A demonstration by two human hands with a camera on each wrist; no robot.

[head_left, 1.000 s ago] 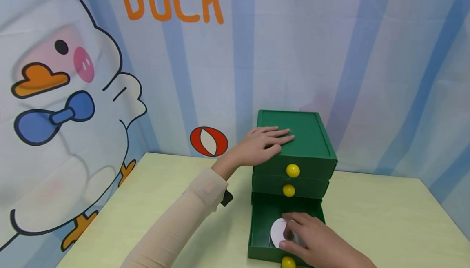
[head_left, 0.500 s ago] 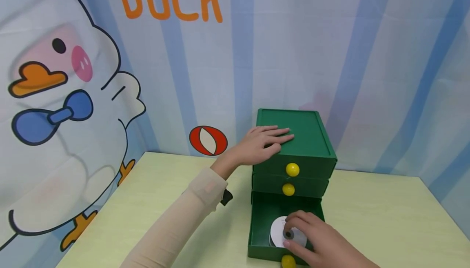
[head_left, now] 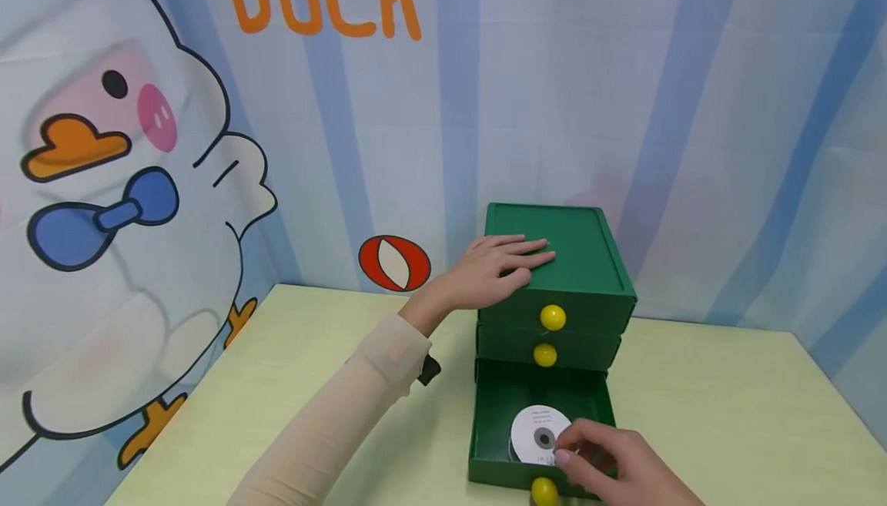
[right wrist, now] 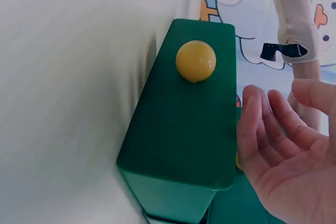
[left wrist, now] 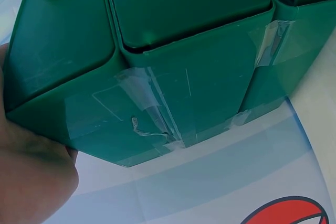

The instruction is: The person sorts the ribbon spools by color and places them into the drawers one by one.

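A green drawer cabinet point(head_left: 585, 252) with yellow knobs stands on the table. My left hand point(head_left: 488, 273) rests on its top with fingers straight and spread. The bottom drawer point(head_left: 495, 398) is pulled out, and in it lies a white printed disc point(head_left: 524, 437) with a grey centre, like a CD. At the disc's right edge, above the drawer's front corner, is my right hand point(head_left: 620, 460). Its fingers are loosely bent; whether they touch the disc is hard to tell. In the right wrist view, my right hand point(right wrist: 289, 161) has nothing between its fingers.
The upper two drawers, with yellow knobs point(head_left: 553, 317), are closed. Pale yellow tabletop point(head_left: 721, 398) spreads to both sides. A printed cloth backdrop point(head_left: 554, 90) hangs behind. Clear tape point(left wrist: 149, 103) joins the cabinet's side sections. A black strap point(head_left: 430, 370) is at my left wrist.
My right hand has drawn back from over the disc's centre toward the right and front, uncovering the disc. The disc stays in the drawer. My left hand has kept its place on the cabinet.
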